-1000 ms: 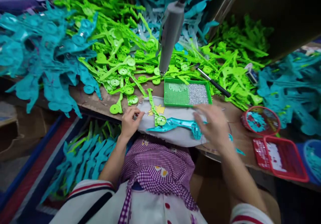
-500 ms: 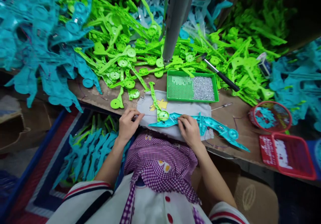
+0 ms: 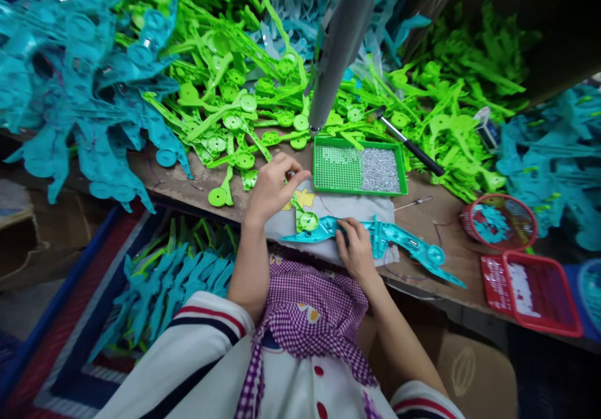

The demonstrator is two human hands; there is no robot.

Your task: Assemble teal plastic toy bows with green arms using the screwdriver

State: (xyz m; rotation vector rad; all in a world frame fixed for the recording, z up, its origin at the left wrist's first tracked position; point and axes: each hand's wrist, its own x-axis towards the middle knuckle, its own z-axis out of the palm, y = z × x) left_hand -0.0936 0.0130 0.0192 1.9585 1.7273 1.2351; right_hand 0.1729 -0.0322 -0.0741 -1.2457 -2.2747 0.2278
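Note:
A long turquoise plastic part (image 3: pixel 410 242), shaped like a toy bow limb, lies across the grey cloth (image 3: pixel 380 209). My right hand (image 3: pixel 354 247) grips its middle from the near side, fingers bent over the edge. A lime-green plastic arm with a round disc (image 3: pixel 308 221) overlaps its left end. My left hand (image 3: pixel 277 184) is above the cloth, left of the green tray, hiding much of the lime arm. Its fingers are pinched round something small and dark, too hidden to name. A thin dark thread (image 3: pixel 325 205) runs over the cloth near the tray.
A green tray (image 3: pixel 359 190) holds small metal pieces. Behind it are heaped lime parts (image 3: pixel 225 99), a hammer (image 3: pixel 410 143) and a grey vertical tool (image 3: pixel 335 49). Turquoise parts (image 3: pixel 79 87) pile up left. A red basket (image 3: pixel 530 234) and red box (image 3: pixel 570 325) stand right.
My left hand has moved up and right from the cloth's left edge, where a thread was stretched toward the lime disc. My right hand stays on the turquoise part.

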